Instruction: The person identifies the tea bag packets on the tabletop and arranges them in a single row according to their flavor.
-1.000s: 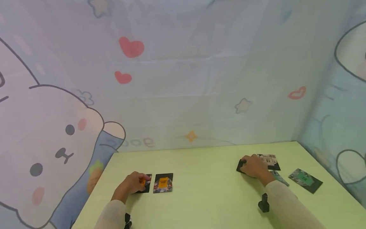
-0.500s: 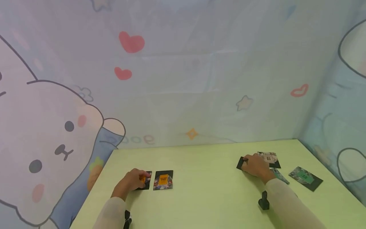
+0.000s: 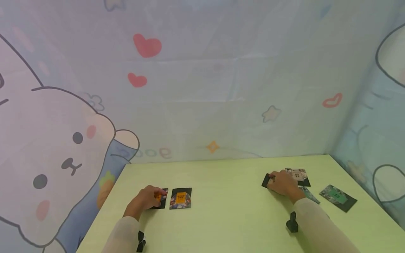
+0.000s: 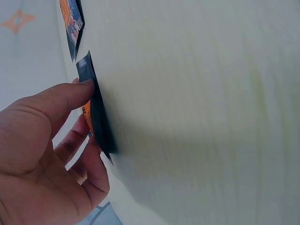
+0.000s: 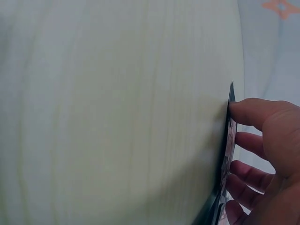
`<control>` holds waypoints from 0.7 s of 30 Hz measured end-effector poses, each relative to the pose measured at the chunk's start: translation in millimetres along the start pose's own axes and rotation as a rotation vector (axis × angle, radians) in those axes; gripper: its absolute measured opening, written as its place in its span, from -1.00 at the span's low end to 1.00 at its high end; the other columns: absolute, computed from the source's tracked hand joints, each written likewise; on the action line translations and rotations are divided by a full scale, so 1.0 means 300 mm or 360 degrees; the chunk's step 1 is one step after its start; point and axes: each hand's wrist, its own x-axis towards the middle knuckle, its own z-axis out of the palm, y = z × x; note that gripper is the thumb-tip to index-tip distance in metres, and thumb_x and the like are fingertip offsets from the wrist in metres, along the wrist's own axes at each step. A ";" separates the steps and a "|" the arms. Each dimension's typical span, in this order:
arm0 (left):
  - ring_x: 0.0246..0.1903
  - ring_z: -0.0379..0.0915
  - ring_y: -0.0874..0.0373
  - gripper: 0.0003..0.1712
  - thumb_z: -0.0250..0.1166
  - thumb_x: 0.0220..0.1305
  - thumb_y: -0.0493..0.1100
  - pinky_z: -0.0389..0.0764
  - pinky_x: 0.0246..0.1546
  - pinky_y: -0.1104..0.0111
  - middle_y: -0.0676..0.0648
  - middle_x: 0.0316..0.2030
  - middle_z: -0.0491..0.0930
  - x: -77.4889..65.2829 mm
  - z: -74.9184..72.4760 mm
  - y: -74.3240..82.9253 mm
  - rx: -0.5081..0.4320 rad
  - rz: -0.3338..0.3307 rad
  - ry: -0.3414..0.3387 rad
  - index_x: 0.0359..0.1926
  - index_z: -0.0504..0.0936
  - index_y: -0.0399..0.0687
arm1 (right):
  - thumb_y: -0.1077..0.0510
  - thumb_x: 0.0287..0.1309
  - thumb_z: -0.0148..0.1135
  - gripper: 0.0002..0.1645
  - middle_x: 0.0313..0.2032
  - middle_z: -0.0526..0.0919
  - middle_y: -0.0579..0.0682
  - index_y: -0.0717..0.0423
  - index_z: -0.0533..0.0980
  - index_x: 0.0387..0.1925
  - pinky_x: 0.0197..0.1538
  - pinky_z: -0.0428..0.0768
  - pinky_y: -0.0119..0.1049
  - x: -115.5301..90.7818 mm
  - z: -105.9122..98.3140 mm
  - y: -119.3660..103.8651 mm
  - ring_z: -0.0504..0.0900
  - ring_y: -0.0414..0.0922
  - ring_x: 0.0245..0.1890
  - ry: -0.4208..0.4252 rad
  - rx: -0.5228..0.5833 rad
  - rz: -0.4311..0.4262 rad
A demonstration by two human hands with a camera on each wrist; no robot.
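My left hand [image 3: 145, 201] holds a dark sachet [image 3: 163, 202] with an orange label, low on the table at the left. In the left wrist view its thumb lies on one end of that sachet [image 4: 97, 112], curled fingers on the other. A second orange-labelled sachet [image 3: 180, 199] lies just right of it. Over at the right, my right hand [image 3: 283, 183] grips another dark sachet [image 3: 266, 180]. The right wrist view shows the thumb at this sachet's [image 5: 230, 140] end and bent fingertips along its printed face. Its label is mostly hidden by the hand.
Beyond the right hand lies a beige-labelled sachet [image 3: 299, 175]. A partly covered greenish sachet [image 3: 309, 195] lies beside the right wrist, and a green-labelled one [image 3: 338, 198] farther right. A printed cloth [image 3: 202, 84] hangs behind the pale table [image 3: 221, 218].
The head view has tilted slightly. Both hands and the sachets have stayed in the same places on the table.
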 end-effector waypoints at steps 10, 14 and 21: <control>0.06 0.51 -0.14 -0.50 0.47 0.06 -0.35 0.56 0.12 -0.12 -0.25 0.19 0.57 0.006 0.007 -0.009 0.0007 0.0010 -0.0004 0.05 0.76 0.13 | 0.05 0.20 0.12 -0.43 0.00 0.57 0.36 0.21 0.55 0.20 -0.20 0.57 0.16 -0.002 0.016 -0.008 0.57 0.17 -0.20 0.0025 -0.0015 -0.0048; 0.11 0.51 -0.18 -0.50 0.47 0.06 -0.35 0.55 0.14 -0.14 -0.26 0.20 0.56 0.005 0.006 -0.007 0.0019 0.0017 -0.0001 0.05 0.76 0.13 | 0.05 0.21 0.11 -0.45 0.04 0.53 0.34 0.16 0.55 0.20 -0.15 0.51 0.29 -0.003 0.022 -0.022 0.56 0.23 -0.14 0.0006 0.0019 -0.0038; 0.16 0.48 -0.23 -0.51 0.47 0.09 -0.33 0.51 0.19 -0.18 -0.26 0.21 0.54 0.001 -0.004 0.005 0.0038 0.0025 -0.0012 0.07 0.75 0.12 | 0.03 0.21 0.13 -0.47 0.12 0.51 0.32 0.08 0.57 0.20 -0.10 0.45 0.30 -0.003 0.029 -0.052 0.52 0.32 0.01 -0.0003 0.0068 -0.0037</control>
